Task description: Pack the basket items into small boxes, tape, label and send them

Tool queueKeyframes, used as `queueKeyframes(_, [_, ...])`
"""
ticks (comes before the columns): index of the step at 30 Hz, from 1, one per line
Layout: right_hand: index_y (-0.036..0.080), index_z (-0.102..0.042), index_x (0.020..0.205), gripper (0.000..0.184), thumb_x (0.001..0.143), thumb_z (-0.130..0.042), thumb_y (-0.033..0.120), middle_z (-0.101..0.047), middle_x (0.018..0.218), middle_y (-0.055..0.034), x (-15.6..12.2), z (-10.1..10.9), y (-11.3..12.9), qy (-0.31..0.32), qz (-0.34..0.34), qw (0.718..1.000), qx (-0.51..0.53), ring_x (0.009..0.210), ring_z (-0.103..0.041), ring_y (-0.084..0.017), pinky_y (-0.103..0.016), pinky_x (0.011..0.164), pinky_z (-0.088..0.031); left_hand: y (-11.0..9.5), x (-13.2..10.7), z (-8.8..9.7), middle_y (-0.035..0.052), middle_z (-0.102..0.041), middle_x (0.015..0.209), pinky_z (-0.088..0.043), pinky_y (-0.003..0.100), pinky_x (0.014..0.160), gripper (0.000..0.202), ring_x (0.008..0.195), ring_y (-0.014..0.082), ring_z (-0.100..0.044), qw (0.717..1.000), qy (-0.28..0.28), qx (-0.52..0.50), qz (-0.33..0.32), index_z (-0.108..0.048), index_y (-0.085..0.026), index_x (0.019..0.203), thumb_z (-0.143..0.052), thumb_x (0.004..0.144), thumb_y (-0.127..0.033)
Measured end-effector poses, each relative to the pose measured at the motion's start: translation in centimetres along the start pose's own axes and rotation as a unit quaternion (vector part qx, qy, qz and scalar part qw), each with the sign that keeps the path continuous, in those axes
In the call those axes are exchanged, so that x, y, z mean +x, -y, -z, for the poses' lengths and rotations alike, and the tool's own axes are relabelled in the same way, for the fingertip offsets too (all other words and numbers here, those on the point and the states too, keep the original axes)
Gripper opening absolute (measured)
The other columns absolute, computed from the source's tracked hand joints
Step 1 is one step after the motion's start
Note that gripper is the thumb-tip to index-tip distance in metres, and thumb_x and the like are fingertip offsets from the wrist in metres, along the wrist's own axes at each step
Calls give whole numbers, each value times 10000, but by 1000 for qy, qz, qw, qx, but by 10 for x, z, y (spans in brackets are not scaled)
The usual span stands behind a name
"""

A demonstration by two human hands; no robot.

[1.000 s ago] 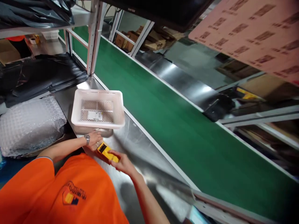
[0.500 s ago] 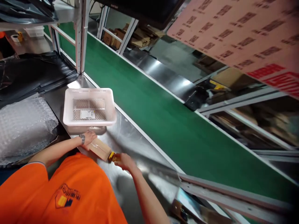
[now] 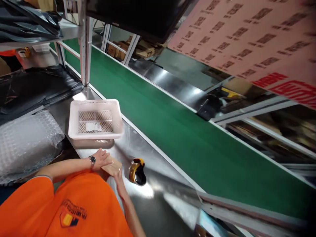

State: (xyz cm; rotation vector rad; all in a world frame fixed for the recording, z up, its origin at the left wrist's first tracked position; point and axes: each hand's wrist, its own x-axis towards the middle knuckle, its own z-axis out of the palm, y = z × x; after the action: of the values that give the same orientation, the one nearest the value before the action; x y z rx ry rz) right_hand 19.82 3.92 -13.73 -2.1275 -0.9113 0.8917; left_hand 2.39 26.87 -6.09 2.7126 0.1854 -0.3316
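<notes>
Gripping a small brown cardboard box on the shiny steel desk, both hands, left hand flat on top and right hand clasping its end, work just below the white plastic mesh basket, beside a green conveyor belt.

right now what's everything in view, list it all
small parcel: 1, brown, on the steel table under both hands
tape dispenser: 1, yellow and black, on the table right of the parcel
basket: 1, white, holds a label, behind the parcel
bubble wrap: 1 pile, clear, far left
black bags: stack, behind the bubble wrap
conveyor belt: 1, green, beside the table
printed cardboard: 1 sheet, pinkish, top right
left hand: flat on the parcel, wristwatch
right hand: at the parcel's near edge
</notes>
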Motion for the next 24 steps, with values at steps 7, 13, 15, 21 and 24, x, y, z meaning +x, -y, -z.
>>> queueKeyframes(7, [176,-372,1821,1102,982,-580,860,-542,1820,-240,26,42,27,-39,1,997,65,1712,-518,-410,-556,1413,-434,-16,39,20,271,-516,1789,-484,649,1298,1155,1577,499,-576,988,13,-132,83,-393,-268,1865,-864,881,-646])
queueKeyframes(13, [58,-548,1664,1022,970,-542,809,-551,1771,-341,70,79,56,-151,102,980,-85,1695,-502,-487,-679,1425,-375,-26,66,35,305,-611,1721,-544,546,1314,1061,1598,456,-619,958,-8,-257,130,-368,-111,1840,-723,976,-615])
queueKeyframes(15, [3,-539,1664,1017,1009,-461,776,-483,1804,-382,72,53,53,-170,95,973,-126,1753,-402,-513,-716,1436,-326,-6,59,53,275,-655,1695,-534,519,1324,885,1550,415,-664,957,-54,-258,119,-449,-110,1805,-665,1033,-486])
queueKeyframes(21, [-52,-484,1732,1049,1053,-390,742,-388,1826,-457,55,-41,34,-204,19,948,-244,1760,-300,-632,-921,1364,-207,108,21,133,129,-871,1322,-615,436,1157,408,1215,297,-803,932,-196,-204,227,-843,-162,1354,-528,1111,-250])
queueKeyframes(24, [-31,-481,1755,1000,1047,-438,675,-402,1838,-427,55,-51,30,-219,43,932,-285,1755,-328,-625,-908,1381,-192,153,7,154,156,-847,1323,-570,448,1186,316,1275,314,-770,928,-178,-163,284,-818,-91,1289,-625,1053,-173])
